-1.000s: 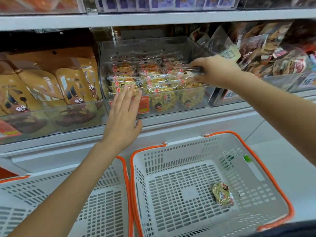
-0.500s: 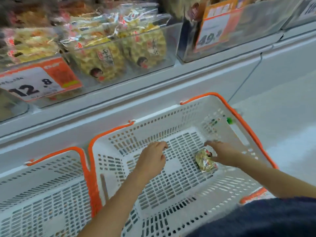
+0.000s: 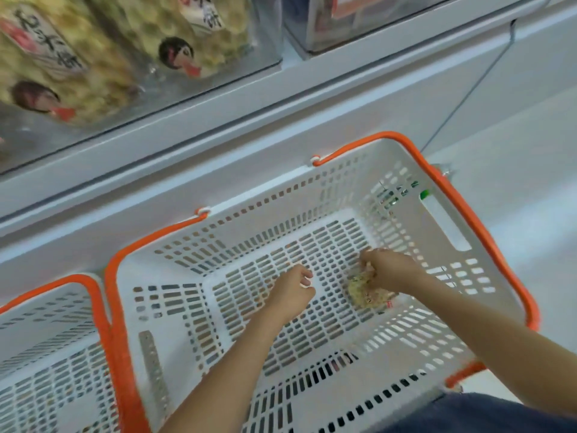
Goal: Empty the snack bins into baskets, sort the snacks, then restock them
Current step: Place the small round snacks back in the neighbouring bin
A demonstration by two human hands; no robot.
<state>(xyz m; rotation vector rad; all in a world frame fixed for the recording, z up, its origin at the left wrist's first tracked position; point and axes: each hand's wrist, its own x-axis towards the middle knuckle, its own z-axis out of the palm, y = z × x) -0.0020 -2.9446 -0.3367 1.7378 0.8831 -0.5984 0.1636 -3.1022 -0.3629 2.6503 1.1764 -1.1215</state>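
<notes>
Both arms reach down into the white slotted basket [image 3: 443, 226] with the orange rim, which stands on the floor against the base of the shelf [image 3: 218, 132]. The right hand [image 3: 385, 270] is low over the basket's floor, toward its right side, with its fingers curled down onto a small yellowish snack packet [image 3: 363, 295] that lies on the slotted bottom; the fingers are on the packet's upper edge, but whether they actually pinch it or only rest on it I cannot tell. The left hand [image 3: 292, 292] hangs near the middle of the basket floor, just left of the packet and apart from it, its fingers loosely curled in toward the palm with nothing visible in them. A second basket [image 3: 50, 339] of the same kind stands touching the first basket's left side, their orange rims side by side. Above the baskets, on the shelf, a clear bin [image 3: 262, 45] holds larger bags of the yellowish snack [image 3: 78, 67] with a cartoon face printed on each, pressed against the bin's front wall. To the right of that bin sits another clear bin [image 3: 299, 29], its contents blurred.
</notes>
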